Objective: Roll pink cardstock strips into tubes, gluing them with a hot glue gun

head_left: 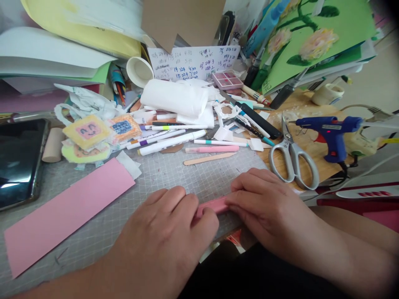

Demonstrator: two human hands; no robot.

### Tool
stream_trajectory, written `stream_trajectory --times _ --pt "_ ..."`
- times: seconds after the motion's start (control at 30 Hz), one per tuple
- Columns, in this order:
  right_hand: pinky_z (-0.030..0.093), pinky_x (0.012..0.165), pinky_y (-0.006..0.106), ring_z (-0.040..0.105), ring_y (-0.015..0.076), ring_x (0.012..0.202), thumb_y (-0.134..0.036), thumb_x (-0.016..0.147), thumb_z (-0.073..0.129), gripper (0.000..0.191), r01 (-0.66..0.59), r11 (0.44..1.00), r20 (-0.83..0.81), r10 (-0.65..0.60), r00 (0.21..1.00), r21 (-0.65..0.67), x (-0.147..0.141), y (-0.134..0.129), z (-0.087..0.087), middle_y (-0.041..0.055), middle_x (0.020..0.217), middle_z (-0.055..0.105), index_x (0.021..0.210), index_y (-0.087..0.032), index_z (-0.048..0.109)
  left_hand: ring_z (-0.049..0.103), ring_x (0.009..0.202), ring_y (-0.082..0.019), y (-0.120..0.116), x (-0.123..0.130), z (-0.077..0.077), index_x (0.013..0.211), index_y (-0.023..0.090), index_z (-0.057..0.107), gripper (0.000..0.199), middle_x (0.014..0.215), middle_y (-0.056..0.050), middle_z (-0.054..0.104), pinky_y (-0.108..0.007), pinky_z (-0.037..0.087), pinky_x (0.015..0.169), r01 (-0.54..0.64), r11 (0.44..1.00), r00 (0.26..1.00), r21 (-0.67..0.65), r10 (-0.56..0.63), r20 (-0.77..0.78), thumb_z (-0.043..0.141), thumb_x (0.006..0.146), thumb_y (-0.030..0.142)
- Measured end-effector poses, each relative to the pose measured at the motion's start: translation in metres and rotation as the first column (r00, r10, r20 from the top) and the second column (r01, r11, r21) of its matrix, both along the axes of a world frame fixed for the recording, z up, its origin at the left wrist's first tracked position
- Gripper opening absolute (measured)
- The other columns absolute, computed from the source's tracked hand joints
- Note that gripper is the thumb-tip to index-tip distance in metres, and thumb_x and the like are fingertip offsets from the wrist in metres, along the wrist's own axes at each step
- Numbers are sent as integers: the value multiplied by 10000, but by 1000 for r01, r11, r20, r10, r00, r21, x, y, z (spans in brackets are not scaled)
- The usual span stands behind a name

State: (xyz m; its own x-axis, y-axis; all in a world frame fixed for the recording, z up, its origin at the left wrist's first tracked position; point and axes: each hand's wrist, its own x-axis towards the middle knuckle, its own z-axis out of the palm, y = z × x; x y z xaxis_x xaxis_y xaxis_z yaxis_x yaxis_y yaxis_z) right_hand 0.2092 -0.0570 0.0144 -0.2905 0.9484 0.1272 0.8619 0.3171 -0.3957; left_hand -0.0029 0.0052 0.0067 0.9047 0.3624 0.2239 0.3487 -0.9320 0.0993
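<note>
Between my two hands, near the front edge of the grey cutting mat [156,176], is a narrow pink strip that looks like folded or rolled paper [215,205]. My left hand [170,224] is closed around its left end, thumb bent over the top. My right hand [264,203] pinches the other end, with the fingers pressed together. A flat pink rectangle of paper [68,214] lies on the mat to the left. Beyond my hands rest a wooden craft stick [209,158] and a pink marker [212,149]. My fingers hide both ends of the strip.
Silver scissors [289,155] and a blue glue gun [332,131] lie to the right on a wooden board [264,155]. Several markers, tissue [174,97] and paper scraps crowd the back. A black phone [20,160] and paper cutouts [87,133] are at the left.
</note>
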Motion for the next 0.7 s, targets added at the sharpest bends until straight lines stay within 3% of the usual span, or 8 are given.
stream_trajectory --times 0.3,0.53,0.7 --pt "350 645 327 485 187 738 -70 869 498 235 7 997 3 -7 1000 80 0 -2 -2 45 780 597 838 -176 706 418 701 -201 -2 -4 -4 850 195 549 126 746 -23 492 -343 350 621 -6 1000 1000 -30 5 -15 447 846 121" --pt "360 650 340 499 192 730 -131 924 470 227 -62 987 100 48 994 147 -2 -4 0 48 797 620 812 -168 664 435 713 -213 -4 -3 -2 853 201 565 143 753 -27 501 -354 371 617 -45 998 998 -52 43 -43 463 835 103" --pt "381 651 338 519 201 747 -151 937 472 213 -110 974 126 86 988 197 -1 -5 2 66 832 648 919 -152 684 453 678 -214 -3 -3 0 860 193 584 196 725 -36 504 -346 391 579 -31 998 999 -46 29 -41 427 837 78"
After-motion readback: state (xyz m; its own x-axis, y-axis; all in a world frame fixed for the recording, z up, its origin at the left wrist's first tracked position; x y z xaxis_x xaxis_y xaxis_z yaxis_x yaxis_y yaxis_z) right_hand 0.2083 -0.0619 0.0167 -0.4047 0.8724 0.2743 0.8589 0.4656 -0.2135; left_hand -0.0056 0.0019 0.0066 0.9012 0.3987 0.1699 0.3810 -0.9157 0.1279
